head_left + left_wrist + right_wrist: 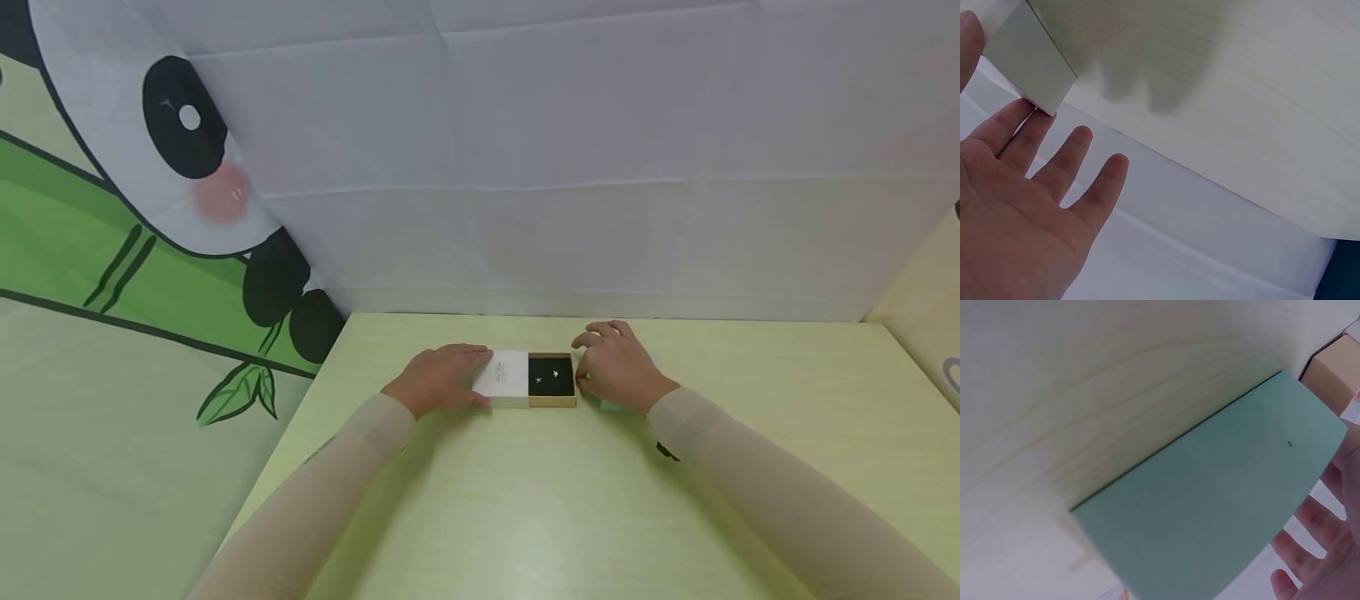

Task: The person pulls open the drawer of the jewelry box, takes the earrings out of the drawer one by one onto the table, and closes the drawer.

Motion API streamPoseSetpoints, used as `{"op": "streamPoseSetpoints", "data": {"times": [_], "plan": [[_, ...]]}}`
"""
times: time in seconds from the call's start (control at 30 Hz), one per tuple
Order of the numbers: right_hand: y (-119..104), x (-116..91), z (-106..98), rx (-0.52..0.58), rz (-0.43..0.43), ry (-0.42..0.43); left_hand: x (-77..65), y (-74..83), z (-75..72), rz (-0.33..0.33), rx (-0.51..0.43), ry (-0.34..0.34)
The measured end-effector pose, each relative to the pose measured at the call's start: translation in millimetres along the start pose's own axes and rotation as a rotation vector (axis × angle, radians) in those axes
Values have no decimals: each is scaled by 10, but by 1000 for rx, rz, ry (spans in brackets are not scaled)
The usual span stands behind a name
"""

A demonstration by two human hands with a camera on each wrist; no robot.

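Observation:
A small jewelry box with a white sleeve (506,379) lies on the table, its kraft-brown inner tray (552,402) partly out to the right. On the tray's black pad (545,385) sit two small star-shaped earrings (556,374). My left hand (442,379) holds the sleeve's left part, thumb at the near edge and fingers at the far edge. In the left wrist view two fingertips touch the sleeve (1032,59). My right hand (618,367) is at the tray's right end with curled fingertips against it; whether they pinch it is hidden.
A flat mint-green card or box (1210,481) lies under my right hand and wrist. The pale wood-grain table (487,517) ends at a white cloth backdrop (562,167). A printed cartoon panda cloth (150,200) hangs at the left.

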State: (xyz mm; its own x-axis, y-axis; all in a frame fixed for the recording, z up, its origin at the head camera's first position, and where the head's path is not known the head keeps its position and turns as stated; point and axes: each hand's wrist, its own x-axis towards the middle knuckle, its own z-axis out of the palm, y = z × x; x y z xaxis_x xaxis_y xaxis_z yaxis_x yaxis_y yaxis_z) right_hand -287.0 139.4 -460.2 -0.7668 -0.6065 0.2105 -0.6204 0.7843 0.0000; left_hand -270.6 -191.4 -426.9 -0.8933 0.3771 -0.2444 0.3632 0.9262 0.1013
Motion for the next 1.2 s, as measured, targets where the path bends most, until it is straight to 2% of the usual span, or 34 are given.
{"op": "streamPoseSetpoints", "data": {"times": [0.7,1.2], "plan": [[-395,-248,-33,-11,75,42,-218,-101,39,55,15,-14],[-498,-239,-220,39,118,60,-294,-99,12,76,16,-8]]}}
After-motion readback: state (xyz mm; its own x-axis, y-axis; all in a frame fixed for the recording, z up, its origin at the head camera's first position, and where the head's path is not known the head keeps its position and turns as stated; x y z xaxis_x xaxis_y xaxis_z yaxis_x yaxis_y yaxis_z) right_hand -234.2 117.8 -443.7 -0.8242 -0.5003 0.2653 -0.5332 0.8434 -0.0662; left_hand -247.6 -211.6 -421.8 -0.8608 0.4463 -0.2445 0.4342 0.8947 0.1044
